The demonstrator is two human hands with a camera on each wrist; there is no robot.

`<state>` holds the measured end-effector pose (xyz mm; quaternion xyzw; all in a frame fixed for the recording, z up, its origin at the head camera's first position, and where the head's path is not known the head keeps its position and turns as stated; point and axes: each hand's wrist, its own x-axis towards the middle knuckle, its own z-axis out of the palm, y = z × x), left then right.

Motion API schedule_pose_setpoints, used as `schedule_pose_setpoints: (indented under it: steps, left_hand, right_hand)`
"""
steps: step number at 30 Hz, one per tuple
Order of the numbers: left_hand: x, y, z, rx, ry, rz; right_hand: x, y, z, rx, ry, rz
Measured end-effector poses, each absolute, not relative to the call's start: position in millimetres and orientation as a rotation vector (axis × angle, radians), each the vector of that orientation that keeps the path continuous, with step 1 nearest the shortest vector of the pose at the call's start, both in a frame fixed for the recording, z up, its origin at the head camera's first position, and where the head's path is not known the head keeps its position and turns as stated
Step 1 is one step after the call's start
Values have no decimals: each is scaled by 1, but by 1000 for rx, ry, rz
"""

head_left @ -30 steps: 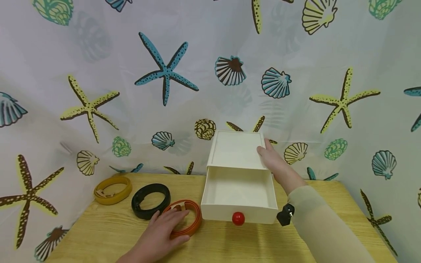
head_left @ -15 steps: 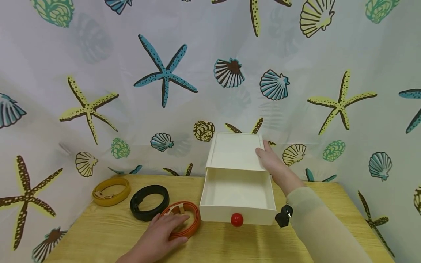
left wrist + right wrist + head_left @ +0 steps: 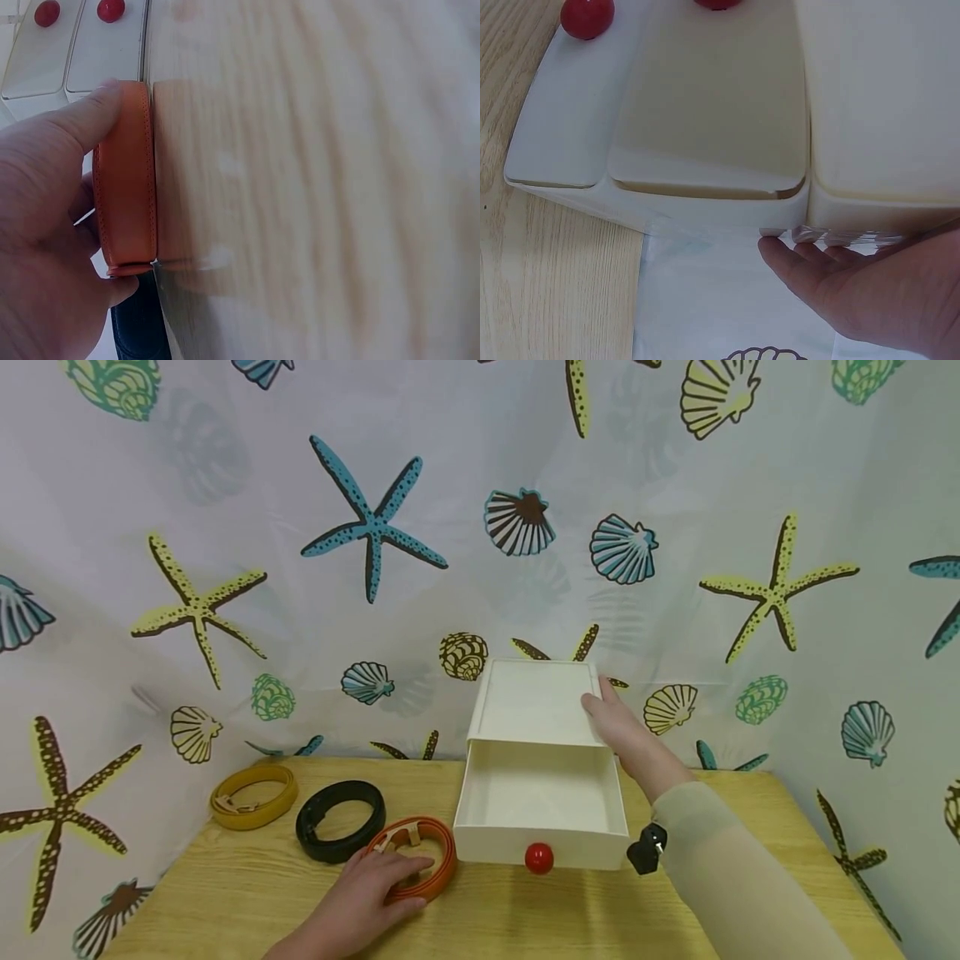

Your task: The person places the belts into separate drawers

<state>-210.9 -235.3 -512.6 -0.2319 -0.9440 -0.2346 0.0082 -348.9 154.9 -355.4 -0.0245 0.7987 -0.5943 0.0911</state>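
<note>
My left hand (image 3: 360, 893) lies at the near left side of a coiled orange belt (image 3: 442, 877). Its thumb and fingers grip the coil, and the thumb presses the stitched outer band (image 3: 126, 180) in the left wrist view. A pale buckle (image 3: 401, 835) shows inside the ring. At the right rear of a white drawer unit (image 3: 536, 702) is my right hand (image 3: 626, 731), thumb on the top edge. In the right wrist view its fingertips (image 3: 776, 251) touch the unit's side. The top drawer (image 3: 491, 845), with a red knob (image 3: 539, 858), is pulled out, and its visible inside is bare.
A coiled black belt (image 3: 330, 850) sits beside the orange one, and a yellow belt (image 3: 258, 818) lies farther left. Two lower drawers (image 3: 712, 112) are closed. The wooden table (image 3: 217, 893) is bounded by a shell-printed curtain (image 3: 442, 585) behind and at the sides.
My left fingers have lowered slightly onto the orange belt, and more of its buckle shows. The right hand and the drawer unit have stayed in place.
</note>
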Motion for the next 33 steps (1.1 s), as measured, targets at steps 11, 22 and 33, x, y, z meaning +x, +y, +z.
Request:
schedule_pose_setpoints:
  steps: [11,22,33]
  left_hand:
    - [-210,-236,-512,-772,-2913,-714]
    - [-211,-233,-512,-794,-2875,-692]
    - [-214,-228,-511,-683,-2815,-730]
  right_hand:
    - [-347,155,-355,-79,2389,-1762]
    - [-347,157,-356,-82,2381,-1752]
    - [-346,156,-354,-86,2370,-1772]
